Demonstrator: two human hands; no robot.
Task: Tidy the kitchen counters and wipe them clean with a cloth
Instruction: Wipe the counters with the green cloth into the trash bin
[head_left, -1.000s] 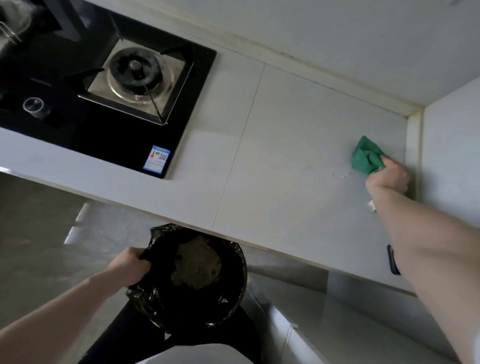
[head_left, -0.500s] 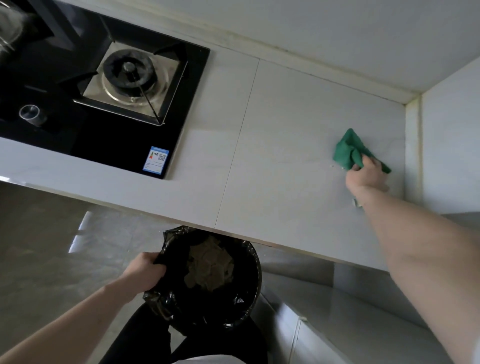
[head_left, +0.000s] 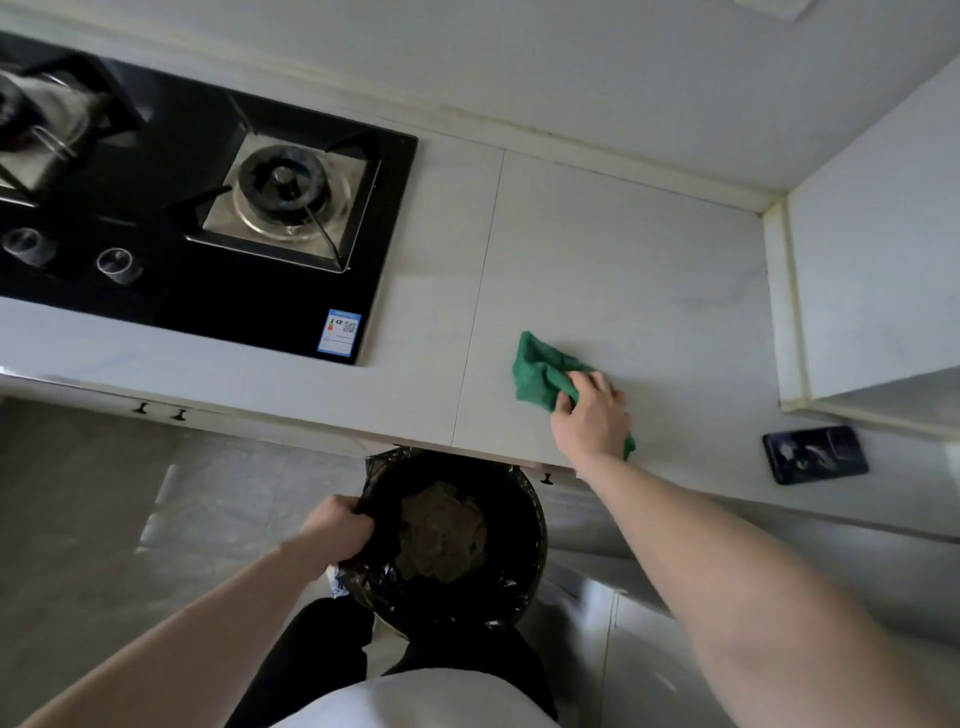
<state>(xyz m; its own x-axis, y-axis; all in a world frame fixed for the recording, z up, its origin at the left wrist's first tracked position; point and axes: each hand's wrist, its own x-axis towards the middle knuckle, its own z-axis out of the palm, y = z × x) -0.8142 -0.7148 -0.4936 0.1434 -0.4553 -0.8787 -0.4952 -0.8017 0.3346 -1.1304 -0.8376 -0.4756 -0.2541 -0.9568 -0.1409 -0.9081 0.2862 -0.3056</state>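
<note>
Right hand (head_left: 589, 415) has its fingers (head_left: 597, 384) curled over the green cloth (head_left: 540, 374), pressing it on the tabletop (head_left: 649, 291) near the front edge. Left hand (head_left: 337, 530) fingers grip the bin (head_left: 524, 551) liner rim, just below.

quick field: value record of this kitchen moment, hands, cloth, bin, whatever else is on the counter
right hand: right hand presses the green cloth on the counter, near its front edge
left hand: left hand grips the rim of the bin, held just below the counter edge
bin: lined with a black bag, brownish waste inside
hob: black gas hob at the left of the counter
phone: dark phone lying flat at the right, apart from the cloth
</note>
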